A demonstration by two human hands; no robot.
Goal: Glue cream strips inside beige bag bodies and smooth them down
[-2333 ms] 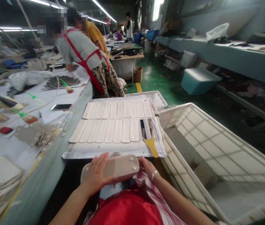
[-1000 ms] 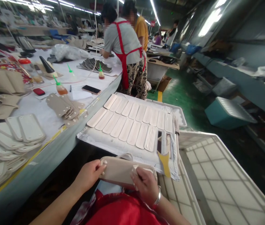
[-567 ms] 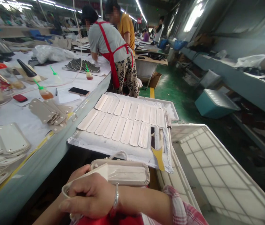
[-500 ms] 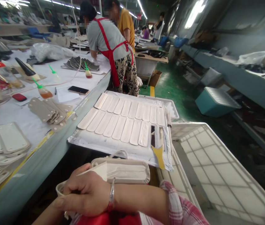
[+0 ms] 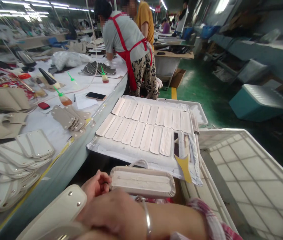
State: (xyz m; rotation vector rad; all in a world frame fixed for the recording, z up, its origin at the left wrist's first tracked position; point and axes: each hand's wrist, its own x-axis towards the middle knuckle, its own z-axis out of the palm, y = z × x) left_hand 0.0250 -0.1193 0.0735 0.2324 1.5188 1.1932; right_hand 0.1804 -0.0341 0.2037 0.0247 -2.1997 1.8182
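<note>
A beige bag (image 5: 142, 181) lies with its long flat base facing up, a thin strap looping behind it. My left hand (image 5: 96, 184) is closed at the bag's left end, its fingers curled against the edge. Across the front reaches my right hand (image 5: 112, 211), with a silver bracelet on the wrist; its fingers are hidden and blurred. Beside it, at lower left, is a cream panel (image 5: 58, 208) with rounded corners and metal rivets. Whether this panel joins the bag cannot be seen. Just beyond the bag, a white-covered board (image 5: 131, 151) carries two rows of pale rounded strips (image 5: 131, 135).
Stacked riveted panels (image 5: 40, 143) and smaller tabs (image 5: 67, 116) lie on the left table. Glue bottles (image 5: 63, 99) and a phone (image 5: 95, 96) are behind them. A white crate (image 5: 243, 160) stands at right. A person in a red apron (image 5: 128, 43) bends over the table ahead.
The view has shifted left. The riveted cream panel has come into sight at lower left. My right hand has moved lower and nearer, uncovering the bag's left end and my left hand's fingers.
</note>
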